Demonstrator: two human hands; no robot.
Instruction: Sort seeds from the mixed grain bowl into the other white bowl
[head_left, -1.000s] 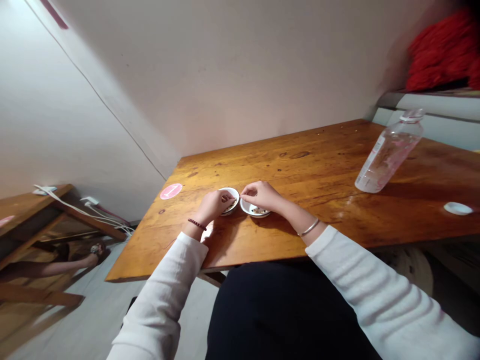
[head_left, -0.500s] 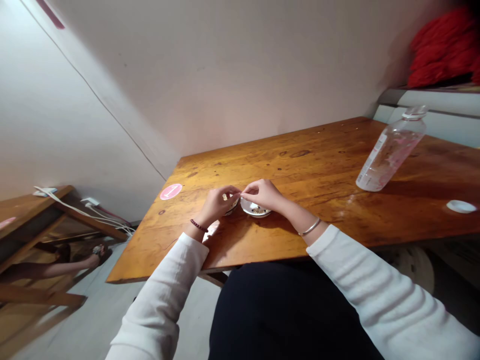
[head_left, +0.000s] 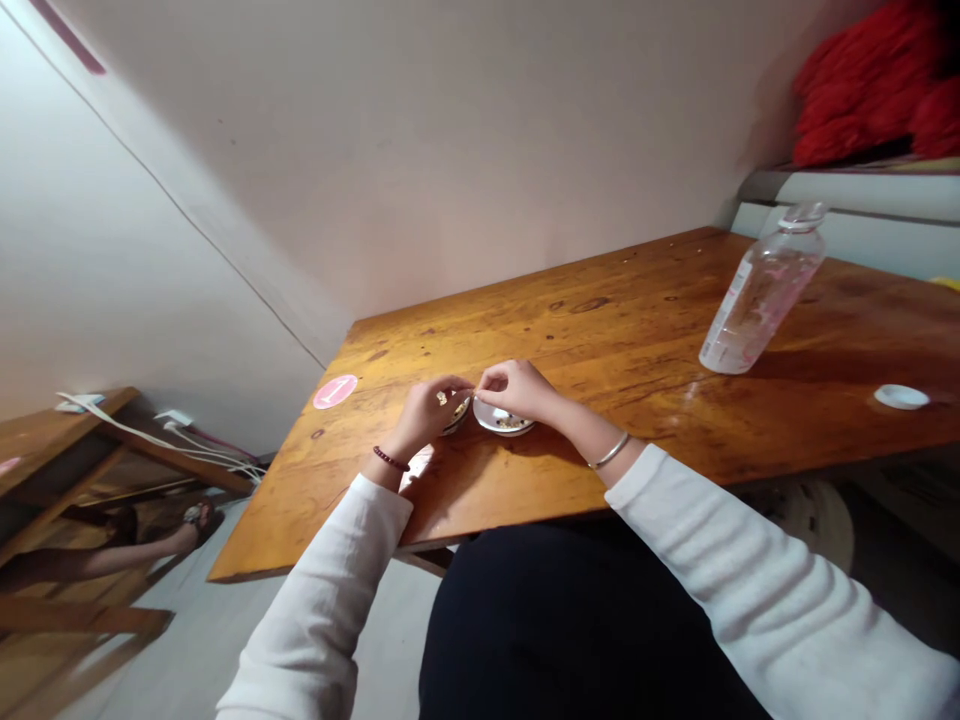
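My left hand [head_left: 429,412] and my right hand [head_left: 517,390] meet at the fingertips above two small bowls on the wooden table. Each hand is closed in a pinch, and whatever sits between the fingertips is too small to make out. Below my right hand stands a white bowl [head_left: 495,420] holding small dark and pale bits. The other bowl [head_left: 457,422] is partly covered by my left hand; pale yellowish pieces show inside it. A beaded bracelet circles my left wrist, a metal bangle my right.
A clear plastic bottle [head_left: 761,295] stands on the right of the wooden table [head_left: 600,340], with a white lid [head_left: 901,397] lying beyond it. A round pink sticker [head_left: 335,392] marks the left side. White cables [head_left: 187,437] hang by another table, where a person's leg [head_left: 142,555] shows.
The view has shifted slightly, so the bottle and lid appear a little further left. Both hands stay pinched together over the bowls, with only small finger movement.
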